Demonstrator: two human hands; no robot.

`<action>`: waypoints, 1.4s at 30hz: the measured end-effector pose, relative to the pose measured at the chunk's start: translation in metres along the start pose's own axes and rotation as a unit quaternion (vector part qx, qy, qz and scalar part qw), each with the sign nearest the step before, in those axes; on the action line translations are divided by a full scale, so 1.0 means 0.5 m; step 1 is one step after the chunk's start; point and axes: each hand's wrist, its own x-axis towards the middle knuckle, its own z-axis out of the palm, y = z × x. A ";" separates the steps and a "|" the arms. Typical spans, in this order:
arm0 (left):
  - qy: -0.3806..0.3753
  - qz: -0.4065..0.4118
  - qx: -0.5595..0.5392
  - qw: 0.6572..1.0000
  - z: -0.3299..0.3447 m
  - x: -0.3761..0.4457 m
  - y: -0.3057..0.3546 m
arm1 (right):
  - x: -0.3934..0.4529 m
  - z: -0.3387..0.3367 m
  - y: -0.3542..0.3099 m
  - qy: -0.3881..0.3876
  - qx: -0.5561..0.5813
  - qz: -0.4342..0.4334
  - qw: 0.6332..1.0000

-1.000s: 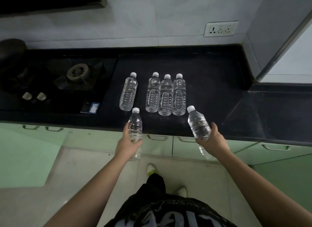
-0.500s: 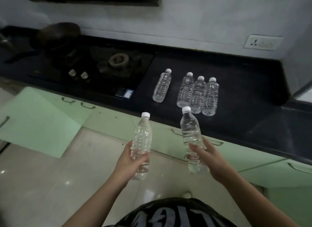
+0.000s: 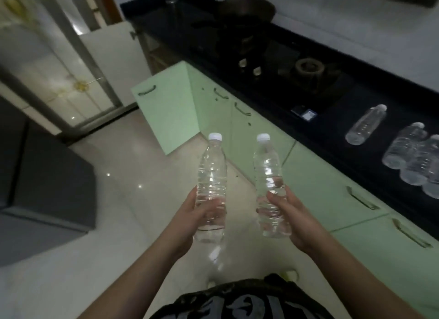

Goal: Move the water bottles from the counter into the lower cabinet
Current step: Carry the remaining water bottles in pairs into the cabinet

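Observation:
My left hand (image 3: 190, 217) grips a clear water bottle with a white cap (image 3: 212, 174), held upright over the floor. My right hand (image 3: 297, 220) grips a second clear bottle (image 3: 268, 176), also upright and beside the first. On the black counter (image 3: 332, 133) at the right lie several more bottles: one apart (image 3: 365, 125) and a tight group (image 3: 413, 157) at the frame edge. A green lower cabinet door (image 3: 166, 107) stands swung open ahead; the cabinet's inside is hidden behind it.
A gas stove (image 3: 306, 69) with a dark pan (image 3: 247, 8) sits on the counter further along. Shut green drawers with handles (image 3: 327, 188) run under the counter. A grey box (image 3: 45, 183) stands on the pale floor at left, by a glass door (image 3: 54, 64).
I have turned left, away from the counter, carrying both bottles. The counter bottles have slid to the right edge of view, and the open cabinet door has come to centre.

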 end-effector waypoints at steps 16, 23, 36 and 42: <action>0.128 0.044 -0.058 0.989 -0.271 0.033 0.039 | 0.244 0.269 -0.036 -0.155 -0.145 0.014 0.977; 0.261 0.045 0.023 0.964 -0.357 0.139 0.113 | 0.438 0.355 -0.092 -0.215 -0.204 0.011 0.955; 0.442 0.060 0.064 0.892 -0.648 0.195 0.203 | 0.697 0.731 -0.090 -0.323 -0.316 -0.019 0.892; 0.446 0.051 0.057 0.892 -0.876 0.236 0.250 | 0.783 0.967 -0.074 -0.317 -0.342 -0.031 0.884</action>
